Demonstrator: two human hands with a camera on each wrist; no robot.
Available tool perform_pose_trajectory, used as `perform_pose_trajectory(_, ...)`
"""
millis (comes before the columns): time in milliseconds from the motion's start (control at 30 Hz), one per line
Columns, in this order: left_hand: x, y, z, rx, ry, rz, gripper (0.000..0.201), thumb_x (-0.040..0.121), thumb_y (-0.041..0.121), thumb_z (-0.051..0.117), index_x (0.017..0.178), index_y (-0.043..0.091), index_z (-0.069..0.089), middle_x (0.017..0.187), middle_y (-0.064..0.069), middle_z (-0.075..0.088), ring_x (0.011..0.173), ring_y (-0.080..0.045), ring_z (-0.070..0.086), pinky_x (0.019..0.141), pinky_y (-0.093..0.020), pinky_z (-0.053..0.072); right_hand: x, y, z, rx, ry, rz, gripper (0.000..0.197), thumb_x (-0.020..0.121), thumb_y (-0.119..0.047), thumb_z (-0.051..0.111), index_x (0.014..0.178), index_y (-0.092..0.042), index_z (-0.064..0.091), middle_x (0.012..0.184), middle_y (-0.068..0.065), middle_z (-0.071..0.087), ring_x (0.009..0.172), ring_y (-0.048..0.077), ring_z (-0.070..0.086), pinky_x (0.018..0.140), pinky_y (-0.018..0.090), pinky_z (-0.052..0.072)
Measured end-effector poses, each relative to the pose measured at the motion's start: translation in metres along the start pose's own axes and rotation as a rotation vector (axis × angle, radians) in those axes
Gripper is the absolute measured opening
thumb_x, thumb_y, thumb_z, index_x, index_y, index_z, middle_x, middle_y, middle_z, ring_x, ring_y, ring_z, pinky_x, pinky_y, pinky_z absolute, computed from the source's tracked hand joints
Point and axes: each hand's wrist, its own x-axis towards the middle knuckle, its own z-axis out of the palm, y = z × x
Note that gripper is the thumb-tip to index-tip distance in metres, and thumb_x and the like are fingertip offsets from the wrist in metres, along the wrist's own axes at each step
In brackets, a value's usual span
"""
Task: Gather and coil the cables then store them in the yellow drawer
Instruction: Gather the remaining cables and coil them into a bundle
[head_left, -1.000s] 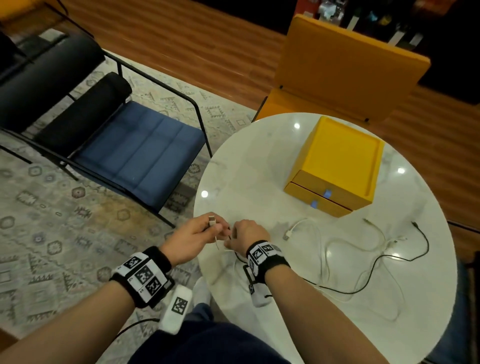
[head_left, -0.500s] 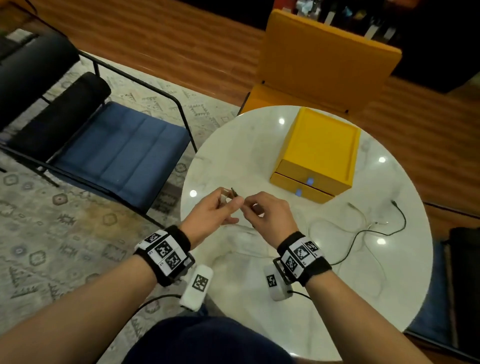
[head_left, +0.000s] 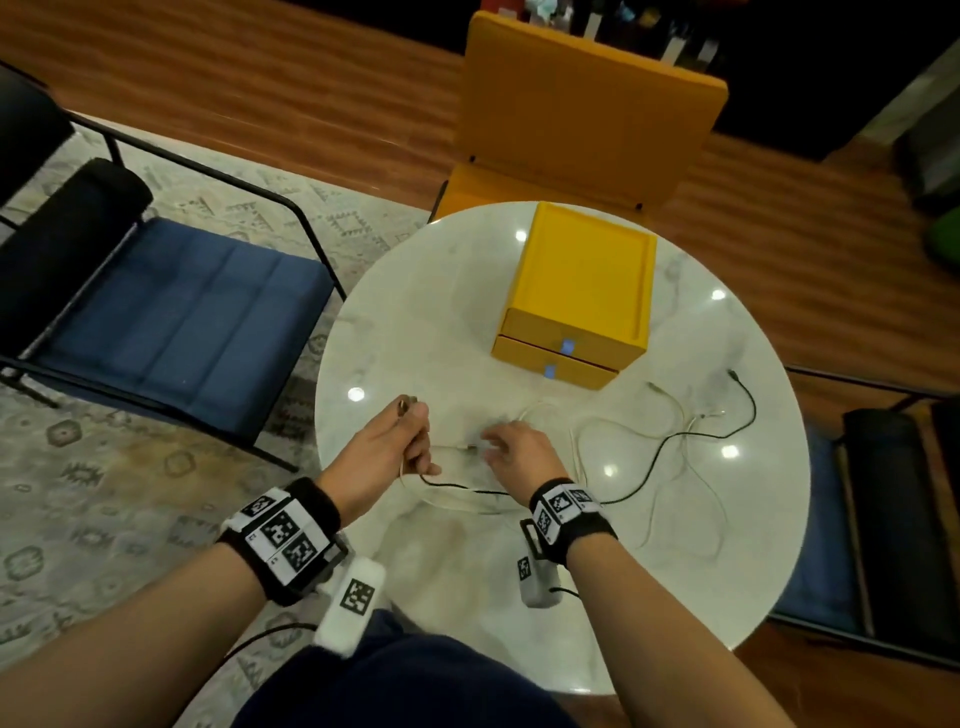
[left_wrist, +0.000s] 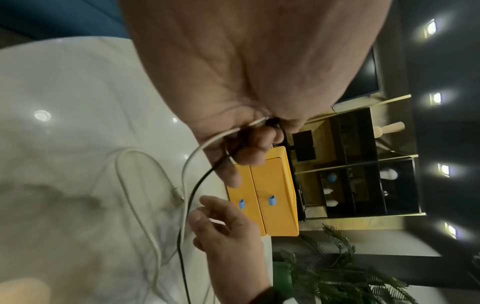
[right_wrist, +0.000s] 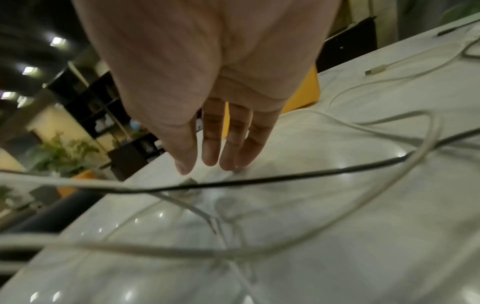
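My left hand grips the ends of a black cable and a white cable; a plug sticks up from its fist. In the left wrist view both cables run from the curled left fingers down over the table. My right hand hovers over a white cable's plug on the marble, fingers straight and holding nothing. More white and black cable lies loose to the right. The yellow drawer box stands behind, both drawers closed with blue pull tabs.
The round white marble table has a near edge by my lap. A yellow chair stands behind the box, a blue-cushioned chair on the left, another dark chair on the right.
My right hand let go of the cable ends and moved right, down toward a plug on the table, fingers straightened. The left hand kept its grip on the cable ends.
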Motion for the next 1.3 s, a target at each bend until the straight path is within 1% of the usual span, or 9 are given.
perform_pose_trajectory(100,-0.004,0.0,-0.002,0.117,0.027,0.023,0.022,0.105,0.028,0.053,0.088,0.015,0.051,0.061,0.005,0.037,0.059,-0.019,0.042,0.07,-0.034,0.057,0.012,0.0,0.018,-0.125,-0.09,-0.036,0.035,0.087,-0.026,0.066,0.121,-0.02,0.065,0.119,0.009,0.06,0.109,0.03,0.058,0.096,0.038,0.048)
perform_pose_trajectory(233,-0.001,0.002,-0.007,0.191,0.076,0.023,0.028,0.097,0.039,0.059,0.083,0.016,0.067,0.051,0.008,0.038,0.048,-0.011,0.038,0.06,-0.036,0.042,0.02,-0.006,0.017,-0.232,-0.055,-0.098,0.021,0.094,-0.028,0.059,0.11,-0.02,0.069,0.111,0.009,0.062,0.104,0.032,0.059,0.085,0.04,0.051)
perform_pose_trajectory(333,0.003,0.01,-0.01,0.248,0.112,0.058,0.036,0.097,0.045,0.055,0.079,0.014,0.057,0.055,0.008,0.04,0.052,-0.013,0.035,0.055,-0.032,0.035,0.007,-0.012,-0.008,-0.252,0.037,-0.198,0.017,0.095,-0.025,0.058,0.105,-0.019,0.071,0.101,0.006,0.07,0.093,0.031,0.065,0.077,0.04,0.053)
perform_pose_trajectory(500,0.012,0.021,-0.003,0.578,0.055,0.183,0.039,0.105,0.043,0.042,0.101,0.013,0.066,0.099,0.01,0.074,0.094,0.002,0.067,0.092,-0.03,0.051,-0.033,-0.037,-0.06,-0.197,0.26,-0.493,0.017,0.093,-0.026,0.058,0.1,-0.022,0.073,0.091,-0.001,0.071,0.078,0.028,0.063,0.063,0.044,0.05)
perform_pose_trajectory(567,0.014,0.023,0.007,0.574,-0.047,0.206,0.041,0.105,0.048,0.042,0.097,0.013,0.061,0.092,0.006,0.074,0.099,-0.013,0.071,0.098,-0.042,0.052,-0.039,-0.048,-0.074,-0.143,0.32,-0.536,0.022,0.094,-0.03,0.054,0.1,-0.022,0.073,0.09,-0.002,0.07,0.078,0.025,0.062,0.062,0.04,0.048)
perform_pose_trajectory(667,0.016,0.024,0.023,0.377,-0.106,0.152,0.035,0.105,0.046,0.044,0.09,0.015,0.049,0.064,0.006,0.057,0.064,-0.019,0.063,0.082,-0.056,0.056,-0.04,-0.057,-0.085,0.083,0.38,-0.501,0.015,0.092,-0.025,0.066,0.104,-0.02,0.073,0.091,-0.003,0.072,0.083,0.016,0.064,0.072,0.032,0.051)
perform_pose_trajectory(800,0.016,0.023,0.027,0.249,0.04,0.084,0.029,0.097,0.049,0.057,0.098,0.021,0.049,0.07,0.005,0.039,0.062,-0.012,0.038,0.06,-0.035,0.042,-0.027,-0.034,-0.082,0.3,0.396,-0.213,0.024,0.089,-0.014,0.07,0.112,-0.022,0.071,0.093,-0.007,0.073,0.082,0.003,0.064,0.08,0.019,0.052)
perform_pose_trajectory(1033,0.007,0.009,0.009,0.215,0.111,0.057,0.041,0.092,0.053,0.062,0.061,0.03,0.047,0.06,0.007,0.033,0.053,-0.015,0.026,0.049,-0.025,0.032,0.016,0.032,-0.036,-0.415,-0.08,-0.026,0.054,0.089,-0.001,0.052,0.133,-0.03,0.054,0.143,0.004,0.047,0.124,0.03,0.045,0.095,0.045,0.047)
perform_pose_trajectory(1300,0.002,0.013,0.011,0.298,0.152,0.051,0.045,0.097,0.044,0.062,0.069,0.023,0.034,0.06,0.009,0.026,0.053,-0.013,0.021,0.048,-0.025,0.028,0.025,0.021,-0.037,-0.522,0.123,-0.198,0.014,0.094,-0.024,0.056,0.101,-0.022,0.067,0.108,0.003,0.065,0.102,0.031,0.056,0.08,0.042,0.037)
